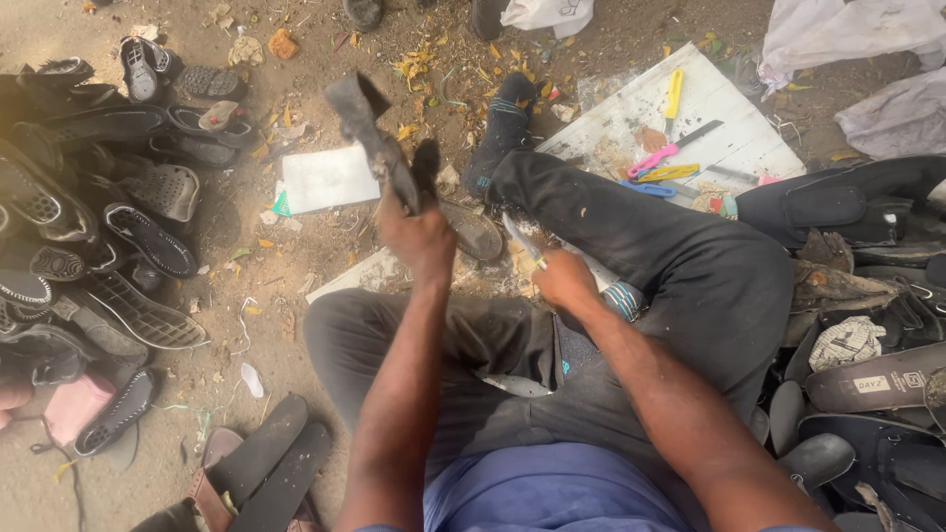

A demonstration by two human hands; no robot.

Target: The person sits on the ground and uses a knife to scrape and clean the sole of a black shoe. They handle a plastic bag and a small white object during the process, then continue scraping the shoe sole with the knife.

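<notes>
**Sole held up, knife at the ready**

My left hand [419, 232] is clenched around a dark shoe sole [374, 138], raised over the dirt ground. My right hand [564, 281] grips what looks like a knife [522, 239], its blade blurred, near my knee. Scraps on the white board [631, 123] suggest trimming is under way; the heaps of soles [99, 246] look untouched.

Person sits on dirt ground, legs in dark trousers. Left hand [419, 234] grips a dark, worn shoe sole [379, 148], raised and tilted. Right hand [564, 279] holds a knife [522, 239], blade near the sole's lower end. Heap of worn sandals [99, 227] to the left; white board [680, 123] with scissors [658, 158] beyond the knee.
</notes>
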